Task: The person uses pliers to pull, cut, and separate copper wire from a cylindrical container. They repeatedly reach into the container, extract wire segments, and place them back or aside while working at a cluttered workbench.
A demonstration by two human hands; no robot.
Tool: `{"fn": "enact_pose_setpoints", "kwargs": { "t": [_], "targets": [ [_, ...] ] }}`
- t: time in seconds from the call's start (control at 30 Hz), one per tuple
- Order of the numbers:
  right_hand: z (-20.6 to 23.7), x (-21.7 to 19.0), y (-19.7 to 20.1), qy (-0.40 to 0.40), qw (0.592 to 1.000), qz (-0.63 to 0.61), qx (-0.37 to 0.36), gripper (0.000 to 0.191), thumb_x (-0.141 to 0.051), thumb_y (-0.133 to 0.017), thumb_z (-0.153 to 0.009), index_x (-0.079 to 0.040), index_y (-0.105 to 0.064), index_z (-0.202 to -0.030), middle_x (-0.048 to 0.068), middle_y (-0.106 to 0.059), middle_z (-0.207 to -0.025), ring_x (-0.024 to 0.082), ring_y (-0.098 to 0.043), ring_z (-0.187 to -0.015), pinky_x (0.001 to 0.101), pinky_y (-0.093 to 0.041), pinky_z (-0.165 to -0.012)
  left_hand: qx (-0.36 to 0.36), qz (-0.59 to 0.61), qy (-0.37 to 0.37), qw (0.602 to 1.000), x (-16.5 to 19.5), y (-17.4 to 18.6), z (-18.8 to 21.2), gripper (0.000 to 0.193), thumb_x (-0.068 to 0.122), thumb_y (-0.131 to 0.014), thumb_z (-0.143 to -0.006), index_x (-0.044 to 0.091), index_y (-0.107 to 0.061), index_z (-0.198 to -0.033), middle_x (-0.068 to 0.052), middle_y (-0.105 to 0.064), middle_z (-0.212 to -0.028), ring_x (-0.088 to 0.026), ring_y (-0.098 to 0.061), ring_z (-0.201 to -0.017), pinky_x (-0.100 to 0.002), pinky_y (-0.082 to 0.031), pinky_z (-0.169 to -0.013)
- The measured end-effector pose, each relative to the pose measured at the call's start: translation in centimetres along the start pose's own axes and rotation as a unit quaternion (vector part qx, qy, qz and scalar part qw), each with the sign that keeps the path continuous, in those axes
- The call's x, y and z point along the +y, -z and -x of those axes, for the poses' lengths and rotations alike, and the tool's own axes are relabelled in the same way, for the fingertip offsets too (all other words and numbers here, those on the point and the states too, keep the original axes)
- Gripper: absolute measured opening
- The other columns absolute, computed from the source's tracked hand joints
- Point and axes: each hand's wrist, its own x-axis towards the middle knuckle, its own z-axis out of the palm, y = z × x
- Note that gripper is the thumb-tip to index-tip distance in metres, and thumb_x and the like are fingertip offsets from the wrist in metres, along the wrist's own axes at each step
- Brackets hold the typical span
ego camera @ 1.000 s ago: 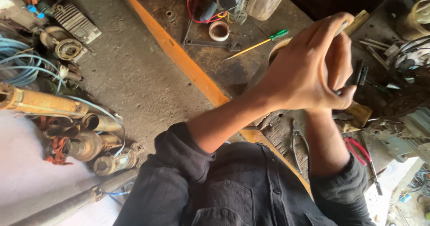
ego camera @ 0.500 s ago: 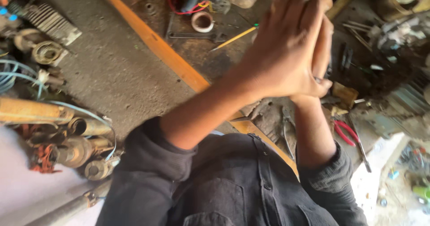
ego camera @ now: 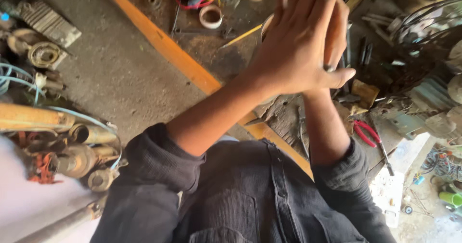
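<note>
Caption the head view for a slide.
Left hand pressed against right hand above a cluttered workbench, red-handled pliers nearby.

No packages, labels, signs or screens can be made out in this view. The dark, cluttered work surface with the orange edge carries only loose tools and parts, and nothing on it or beside it shows a printed face, a tag or a display. The blurred pale items at the far top of that surface are too unclear to tell whether any is a package.
</note>
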Motion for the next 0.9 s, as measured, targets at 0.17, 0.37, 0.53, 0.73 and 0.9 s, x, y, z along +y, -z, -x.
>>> {"fn": "enact_pose_setpoints", "kwargs": {
  "t": [0.17, 0.37, 0.53, 0.73, 0.9],
  "targets": [
    [-0.1, 0.3, -0.6, 0.002, 1.0, -0.005, 0.004, 0.032, -0.037, -0.052, -0.113, -0.006, -0.057, -0.107, 0.002, -0.058, -0.098, 0.012, -0.05, -0.087, 0.0265, -0.044, -0.083, -0.029, 0.182, 0.014, 0.983, 0.0, 0.0, 0.3, 0.104, 0.031, -0.091, -0.074, 0.001, -0.027, -0.15, -0.021, -0.044, -0.15, -0.039, -0.043, -0.147, -0.046, -0.039, -0.127],
    [-1.9, 1.2, -0.9, -0.002, 0.999, -0.03, 0.045, 0.03, -0.036, -0.053, -0.113, -0.006, -0.057, -0.107, 0.002, -0.058, -0.098, 0.013, -0.05, -0.088, 0.027, -0.045, -0.084, 0.036, 0.145, 0.007, 0.989, -1.1, 0.4, -2.4, 0.089, 0.03, -0.087, -0.076, 0.002, -0.036, -0.143, -0.017, -0.05, -0.141, -0.036, -0.049, -0.137, -0.045, -0.042, -0.12],
    [-0.9, 2.5, -1.0, -0.005, 0.997, -0.053, 0.064, 0.029, -0.035, -0.054, -0.112, -0.006, -0.057, -0.107, 0.001, -0.058, -0.098, 0.013, -0.05, -0.089, 0.0274, -0.045, -0.085, 0.026, 0.134, -0.011, 0.991, 0.5, 0.5, -2.1, 0.078, 0.039, -0.085, -0.081, 0.002, -0.044, -0.137, -0.015, -0.052, -0.135, -0.034, -0.052, -0.131, -0.045, -0.044, -0.113],
    [0.1, 1.9, 0.8, -0.046, 0.965, -0.192, 0.172, 0.027, -0.034, -0.055, -0.112, -0.007, -0.057, -0.107, 0.001, -0.058, -0.098, 0.013, -0.051, -0.09, 0.0279, -0.046, -0.086, 0.007, 0.186, -0.019, 0.982, -2.0, 4.9, -0.2, 0.066, 0.044, -0.08, -0.095, 0.001, -0.049, -0.133, -0.013, -0.052, -0.133, -0.032, -0.055, -0.126, -0.044, -0.048, -0.106],
    [1.1, -0.6, 3.6, -0.086, 0.989, -0.017, 0.116, 0.025, -0.027, -0.05, -0.112, -0.005, -0.06, -0.117, 0.001, -0.057, -0.108, 0.011, -0.048, -0.095, 0.0249, -0.044, -0.089, -0.103, 0.032, -0.031, 0.994, -5.4, 6.3, 0.0, 0.031, 0.03, -0.075, -0.101, 0.009, -0.064, -0.12, -0.009, -0.055, -0.136, -0.034, -0.054, -0.129, -0.047, -0.048, -0.107]
  ]
}}
